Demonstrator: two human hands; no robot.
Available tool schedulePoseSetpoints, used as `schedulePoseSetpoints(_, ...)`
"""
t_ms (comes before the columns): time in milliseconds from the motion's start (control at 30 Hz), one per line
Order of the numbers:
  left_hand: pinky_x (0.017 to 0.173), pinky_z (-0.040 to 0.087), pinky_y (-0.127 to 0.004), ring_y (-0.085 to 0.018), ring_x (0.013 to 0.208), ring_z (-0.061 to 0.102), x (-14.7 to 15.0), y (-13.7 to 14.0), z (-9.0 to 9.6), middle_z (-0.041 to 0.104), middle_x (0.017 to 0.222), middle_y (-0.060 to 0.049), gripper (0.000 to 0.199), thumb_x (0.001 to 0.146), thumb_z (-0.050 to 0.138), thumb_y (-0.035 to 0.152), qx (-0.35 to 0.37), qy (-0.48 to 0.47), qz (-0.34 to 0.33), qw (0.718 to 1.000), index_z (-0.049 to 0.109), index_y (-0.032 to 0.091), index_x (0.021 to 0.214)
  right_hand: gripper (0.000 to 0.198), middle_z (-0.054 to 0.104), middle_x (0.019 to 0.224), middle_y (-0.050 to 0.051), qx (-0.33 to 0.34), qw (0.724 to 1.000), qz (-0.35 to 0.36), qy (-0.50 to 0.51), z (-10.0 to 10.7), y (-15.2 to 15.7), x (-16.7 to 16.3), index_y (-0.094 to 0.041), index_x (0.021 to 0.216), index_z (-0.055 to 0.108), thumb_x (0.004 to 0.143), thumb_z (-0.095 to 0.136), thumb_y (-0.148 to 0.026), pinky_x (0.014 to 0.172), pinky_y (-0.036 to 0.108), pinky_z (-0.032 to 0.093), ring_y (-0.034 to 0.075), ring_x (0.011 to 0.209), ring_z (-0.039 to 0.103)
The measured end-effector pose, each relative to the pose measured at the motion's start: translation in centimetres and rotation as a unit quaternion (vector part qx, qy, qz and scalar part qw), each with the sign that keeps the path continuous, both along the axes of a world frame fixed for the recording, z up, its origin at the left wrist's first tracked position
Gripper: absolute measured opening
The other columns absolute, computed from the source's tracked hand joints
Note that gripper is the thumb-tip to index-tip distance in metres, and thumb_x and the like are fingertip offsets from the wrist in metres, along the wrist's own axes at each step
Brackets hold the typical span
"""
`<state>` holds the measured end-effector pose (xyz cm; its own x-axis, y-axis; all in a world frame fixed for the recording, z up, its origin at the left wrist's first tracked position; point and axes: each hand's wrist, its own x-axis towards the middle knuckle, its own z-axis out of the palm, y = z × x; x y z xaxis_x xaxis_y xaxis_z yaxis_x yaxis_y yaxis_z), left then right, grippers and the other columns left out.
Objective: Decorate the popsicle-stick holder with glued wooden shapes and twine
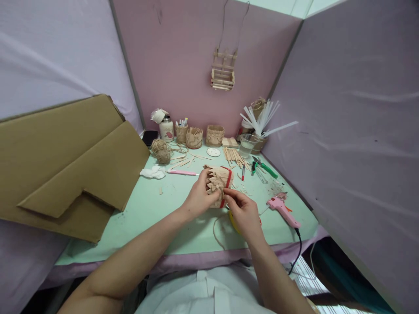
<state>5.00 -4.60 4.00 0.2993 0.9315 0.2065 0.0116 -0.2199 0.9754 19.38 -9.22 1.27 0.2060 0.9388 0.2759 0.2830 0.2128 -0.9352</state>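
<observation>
My left hand is closed around a small cup-like holder made of pale wooden craft sticks, with a red band round it. Its pointed stick ends face left, and a flower of wooden petals sits on the side towards me. The fingertips of my right hand are pinched beside the flower, on what looks like thin twine. A length of that twine loops down onto the table. Partly hidden under my right hand lies a yellow ring-shaped object, perhaps scissor handles or a tape roll.
To the right lies a pink glue gun, near green-handled pliers. Loose craft sticks, a water cup and stick-made pots stand behind. A twine ball and pink pen-like tool are left, beside cardboard.
</observation>
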Motion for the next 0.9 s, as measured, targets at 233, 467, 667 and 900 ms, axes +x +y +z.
schedulePoseSetpoints(233,0.079,0.050,-0.029,-0.018,0.094,0.062,-0.2,0.4,0.6,0.063,0.100,-0.006,0.066,0.063,0.067,0.014,-0.108,-0.056,-0.031,0.992,0.037,0.019,0.122,0.025,0.068,0.093,0.007,0.069,0.993,0.004,-0.091,0.4,-0.4,0.2,-0.021,0.103,0.071,0.086,0.052,-0.025,0.075,0.032,0.050,0.019,0.086,0.063)
schedulePoseSetpoints(467,0.080,0.050,-0.030,-0.019,0.096,0.062,0.0,-0.1,1.0,0.063,0.102,-0.007,0.064,0.062,0.067,0.011,-0.106,-0.055,-0.032,0.992,0.038,0.019,0.119,0.028,0.064,0.089,0.006,0.051,0.989,0.008,-0.136,1.1,-0.7,0.2,-0.019,0.107,0.069,0.086,0.052,-0.024,0.066,0.029,0.048,0.016,0.073,0.060)
schedulePoseSetpoints(667,0.075,0.051,-0.029,-0.019,0.088,0.065,-0.1,0.2,0.9,0.065,0.097,-0.005,0.059,0.061,0.068,0.012,-0.129,-0.049,-0.023,0.990,0.042,0.019,0.114,0.035,0.060,0.087,0.004,0.077,0.987,0.012,-0.140,1.7,-1.2,0.2,-0.021,0.120,0.062,0.087,0.051,-0.024,0.067,0.029,0.048,0.015,0.072,0.056)
schedulePoseSetpoints(900,0.077,0.052,-0.032,-0.020,0.088,0.065,-0.2,0.5,0.8,0.066,0.096,-0.005,0.065,0.060,0.070,0.014,-0.145,-0.065,-0.004,0.987,0.040,0.019,0.117,0.020,0.067,0.086,0.003,0.088,0.988,-0.034,-0.121,0.9,-0.7,0.4,-0.021,0.103,0.063,0.086,0.053,-0.024,0.066,0.029,0.048,0.015,0.071,0.058)
